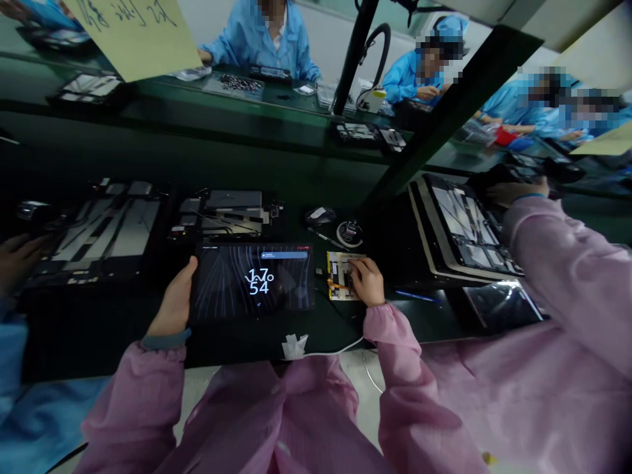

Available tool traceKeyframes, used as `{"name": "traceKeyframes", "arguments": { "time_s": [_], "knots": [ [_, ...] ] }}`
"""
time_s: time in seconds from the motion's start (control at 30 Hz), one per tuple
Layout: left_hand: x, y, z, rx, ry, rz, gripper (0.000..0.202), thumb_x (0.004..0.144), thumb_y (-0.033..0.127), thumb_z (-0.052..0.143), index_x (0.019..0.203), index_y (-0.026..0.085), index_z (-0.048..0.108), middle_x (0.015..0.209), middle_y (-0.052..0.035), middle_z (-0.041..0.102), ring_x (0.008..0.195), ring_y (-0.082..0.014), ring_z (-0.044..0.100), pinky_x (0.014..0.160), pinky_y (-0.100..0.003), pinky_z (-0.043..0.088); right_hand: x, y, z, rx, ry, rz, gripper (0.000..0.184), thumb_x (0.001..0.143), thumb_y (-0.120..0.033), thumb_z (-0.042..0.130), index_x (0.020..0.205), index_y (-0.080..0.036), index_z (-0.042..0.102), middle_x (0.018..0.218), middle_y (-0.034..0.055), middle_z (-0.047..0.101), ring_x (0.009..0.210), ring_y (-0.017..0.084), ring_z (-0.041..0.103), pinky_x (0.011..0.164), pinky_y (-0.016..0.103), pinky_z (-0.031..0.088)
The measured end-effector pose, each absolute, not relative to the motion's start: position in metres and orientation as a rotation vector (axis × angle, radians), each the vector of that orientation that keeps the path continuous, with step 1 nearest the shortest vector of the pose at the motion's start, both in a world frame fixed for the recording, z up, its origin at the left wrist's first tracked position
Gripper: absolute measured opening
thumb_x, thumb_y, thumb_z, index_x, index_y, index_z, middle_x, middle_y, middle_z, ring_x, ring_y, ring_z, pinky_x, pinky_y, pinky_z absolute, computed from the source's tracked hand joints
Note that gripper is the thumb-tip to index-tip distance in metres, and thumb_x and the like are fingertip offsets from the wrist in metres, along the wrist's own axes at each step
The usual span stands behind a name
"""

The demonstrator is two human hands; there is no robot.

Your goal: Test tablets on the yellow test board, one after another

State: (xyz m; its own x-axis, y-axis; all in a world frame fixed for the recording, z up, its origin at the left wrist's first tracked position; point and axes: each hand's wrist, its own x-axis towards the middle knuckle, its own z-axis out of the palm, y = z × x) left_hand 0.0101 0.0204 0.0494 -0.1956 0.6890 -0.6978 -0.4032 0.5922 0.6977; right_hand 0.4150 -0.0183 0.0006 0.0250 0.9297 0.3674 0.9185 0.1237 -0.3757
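Note:
My left hand (174, 299) grips the left edge of a tablet (222, 296), thumb along its side. The lit tablet screen shows the time 17:54 and a blue notification bar at the top right. To the right, my right hand (369, 282) has bent fingers on the right part of a flat battery pack (338, 266) with yellow edges and an orange strip; its fingertips are partly hidden. Above the battery lie a pen (323, 236), a round coil (349, 233) and a dark mouse (320, 216).
Opened tablets (232, 204) lie behind and at left (106, 227). A tall tablet stack (457, 217) stands at right, near a co-worker's pink sleeve (557, 243). A white cable (336, 351) runs along the front edge. A slanted dark post (444, 112) crosses the bench.

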Motion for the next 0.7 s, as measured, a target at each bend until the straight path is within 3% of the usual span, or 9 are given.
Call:
{"name": "traceKeyframes", "arguments": {
  "time_s": [0.13, 0.3, 0.47, 0.7],
  "knots": [
    [0.005, 0.022, 0.039, 0.254, 1.334, 1.081, 0.034, 0.092, 0.039, 0.053, 0.109, 0.014, 0.068, 0.085, -0.0078, 0.074, 0.080, -0.0219, 0.072, 0.076, -0.033, 0.060, 0.371, -0.047, 0.046, -1.654, -1.999, 0.020, 0.034, 0.093, -0.026, 0.047, 0.122, -0.023, 0.064, 0.112, 0.0110, 0.062, 0.106, 0.026, 0.056, 0.093, 0.043, 0.048],
    [0.002, 0.026, 0.030, 0.287, 1.272, 1.106, 0.032, 0.091, 0.042, 0.055, 0.096, 0.015, 0.071, 0.081, -0.0077, 0.074, 0.084, -0.0233, 0.071, 0.076, -0.033, 0.059, 0.277, -0.067, 0.063, -1.095, -2.471, 0.101, 0.037, 0.089, -0.038, 0.057, 0.125, -0.029, 0.063, 0.142, 0.0078, 0.048, 0.136, 0.032, 0.035, 0.108, 0.053, 0.034],
    [0.000, 0.029, 0.028, 0.318, 1.223, 1.107, 0.028, 0.090, 0.043, 0.058, 0.087, 0.018, 0.071, 0.079, -0.0052, 0.074, 0.088, -0.0240, 0.071, 0.073, -0.032, 0.059, 0.256, -0.032, 0.050, -1.289, -2.409, -0.024, 0.040, 0.090, -0.035, 0.058, 0.130, -0.030, 0.059, 0.148, 0.0093, 0.041, 0.140, 0.034, 0.029, 0.110, 0.059, 0.029],
    [-0.001, 0.030, 0.026, 0.317, 1.157, 1.147, 0.025, 0.086, 0.041, 0.063, 0.085, 0.018, 0.072, 0.080, -0.0039, 0.074, 0.091, -0.0241, 0.070, 0.071, -0.028, 0.058, 0.271, -0.040, 0.072, -1.325, -2.270, 0.004, 0.047, 0.092, -0.029, 0.053, 0.139, -0.030, 0.050, 0.148, 0.0100, 0.038, 0.138, 0.036, 0.032, 0.108, 0.059, 0.035]
  ]
}}
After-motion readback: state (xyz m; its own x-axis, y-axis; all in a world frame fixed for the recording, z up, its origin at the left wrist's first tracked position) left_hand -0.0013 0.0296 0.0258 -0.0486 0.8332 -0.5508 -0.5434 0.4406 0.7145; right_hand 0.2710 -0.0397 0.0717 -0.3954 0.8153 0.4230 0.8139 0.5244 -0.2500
